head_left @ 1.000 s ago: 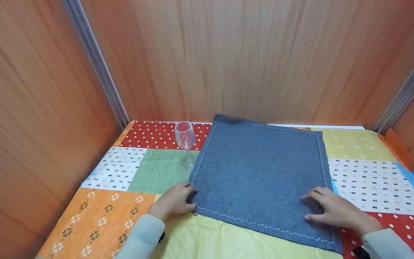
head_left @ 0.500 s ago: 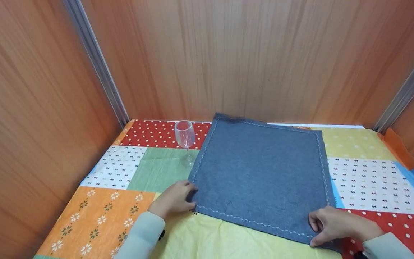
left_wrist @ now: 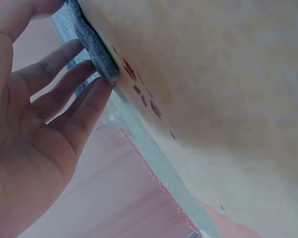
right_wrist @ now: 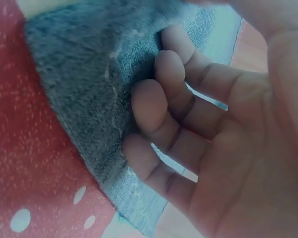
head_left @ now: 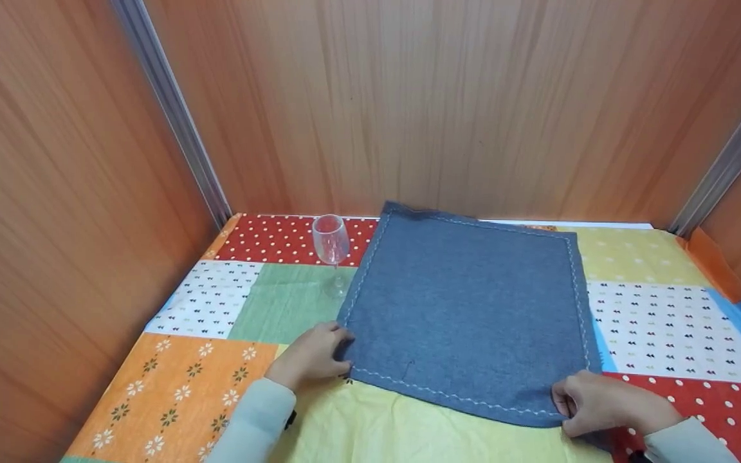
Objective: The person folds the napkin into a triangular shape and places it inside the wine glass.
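Note:
A square grey-blue cloth with pale wavy stitching along its border lies at a slant in the head view. My left hand rests at its near left corner, thumb and fingers spread apart. In the left wrist view the nearly straight fingers touch the cloth's edge. With my right hand I pinch the cloth near its near right corner; the near edge is drawn up there. Curled fingers press into the bunched fabric in the right wrist view, and the corner flap hangs beyond them. The thumb tip is mostly hidden there.
A clear wine glass stands upright just left of the cloth, its foot close to the cloth's edge. Beneath everything is a patchwork tablecloth. Wooden panels enclose the back and both sides.
My right hand has moved toward me from the cloth's right side to its near right corner, closed on it and drawn the near edge up slightly. The left hand has stayed put.

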`<action>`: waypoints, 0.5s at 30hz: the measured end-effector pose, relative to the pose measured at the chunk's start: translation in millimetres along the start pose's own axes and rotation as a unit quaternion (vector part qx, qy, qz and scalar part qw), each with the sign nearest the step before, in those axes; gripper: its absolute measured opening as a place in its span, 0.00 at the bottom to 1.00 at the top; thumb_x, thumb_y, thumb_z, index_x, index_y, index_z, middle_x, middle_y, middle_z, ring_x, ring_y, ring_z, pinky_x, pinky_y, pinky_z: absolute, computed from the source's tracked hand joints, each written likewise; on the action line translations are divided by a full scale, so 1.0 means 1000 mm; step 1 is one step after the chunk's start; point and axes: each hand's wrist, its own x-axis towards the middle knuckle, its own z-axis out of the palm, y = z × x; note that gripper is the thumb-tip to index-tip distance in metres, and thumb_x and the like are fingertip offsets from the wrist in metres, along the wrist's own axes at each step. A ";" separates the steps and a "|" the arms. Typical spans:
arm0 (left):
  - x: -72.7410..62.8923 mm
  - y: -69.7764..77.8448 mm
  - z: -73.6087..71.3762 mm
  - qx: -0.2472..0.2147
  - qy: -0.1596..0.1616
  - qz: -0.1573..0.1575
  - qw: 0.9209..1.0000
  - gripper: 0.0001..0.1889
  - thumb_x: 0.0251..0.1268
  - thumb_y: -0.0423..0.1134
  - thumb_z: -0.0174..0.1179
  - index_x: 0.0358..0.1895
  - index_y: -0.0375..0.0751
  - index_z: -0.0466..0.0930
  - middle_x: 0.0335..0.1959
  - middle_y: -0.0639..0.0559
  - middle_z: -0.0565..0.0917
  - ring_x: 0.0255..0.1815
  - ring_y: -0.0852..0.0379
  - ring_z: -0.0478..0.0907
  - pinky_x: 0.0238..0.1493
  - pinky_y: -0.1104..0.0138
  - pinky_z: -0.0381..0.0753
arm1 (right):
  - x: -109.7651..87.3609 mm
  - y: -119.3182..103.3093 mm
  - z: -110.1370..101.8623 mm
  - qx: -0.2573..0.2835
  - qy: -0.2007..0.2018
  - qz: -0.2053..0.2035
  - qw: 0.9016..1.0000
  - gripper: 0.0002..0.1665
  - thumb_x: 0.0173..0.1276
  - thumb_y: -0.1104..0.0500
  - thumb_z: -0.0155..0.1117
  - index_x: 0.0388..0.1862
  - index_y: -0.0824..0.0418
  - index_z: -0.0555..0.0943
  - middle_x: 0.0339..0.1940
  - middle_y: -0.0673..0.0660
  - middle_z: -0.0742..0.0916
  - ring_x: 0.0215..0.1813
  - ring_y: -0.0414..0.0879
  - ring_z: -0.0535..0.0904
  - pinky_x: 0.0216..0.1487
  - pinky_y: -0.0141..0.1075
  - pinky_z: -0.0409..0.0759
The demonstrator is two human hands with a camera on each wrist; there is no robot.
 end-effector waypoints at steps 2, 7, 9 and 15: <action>0.000 0.000 0.000 0.000 -0.002 -0.002 1.000 0.25 0.60 0.44 0.68 0.59 0.35 0.81 0.54 0.43 0.80 0.55 0.46 0.76 0.57 0.52 0.77 | 0.001 0.000 -0.001 -0.010 0.009 -0.010 1.000 0.10 0.54 0.58 0.71 0.24 0.51 0.76 0.16 0.47 0.77 0.19 0.41 0.71 0.21 0.30 0.62; 0.002 0.000 0.000 0.004 0.000 -0.001 1.000 0.25 0.59 0.44 0.68 0.58 0.35 0.81 0.53 0.43 0.80 0.53 0.47 0.76 0.56 0.53 0.78 | 0.003 0.005 -0.005 -0.040 0.072 -0.086 0.993 0.12 0.52 0.65 0.65 0.25 0.51 0.72 0.17 0.42 0.70 0.23 0.37 0.67 0.23 0.30 0.64; 0.002 0.000 0.000 0.005 0.001 0.000 1.000 0.25 0.58 0.43 0.68 0.58 0.35 0.81 0.53 0.43 0.80 0.53 0.47 0.76 0.55 0.53 0.79 | 0.003 0.008 -0.010 -0.044 0.106 -0.116 0.987 0.14 0.51 0.69 0.63 0.26 0.51 0.71 0.19 0.41 0.70 0.25 0.35 0.67 0.24 0.30 0.66; 0.001 0.000 0.001 0.007 -0.001 -0.001 1.000 0.25 0.59 0.44 0.68 0.58 0.35 0.81 0.54 0.42 0.80 0.54 0.47 0.76 0.56 0.53 0.78 | -0.001 0.016 -0.032 -0.028 0.186 -0.118 0.975 0.12 0.60 0.68 0.66 0.34 0.50 0.77 0.25 0.41 0.78 0.29 0.34 0.73 0.28 0.32 0.73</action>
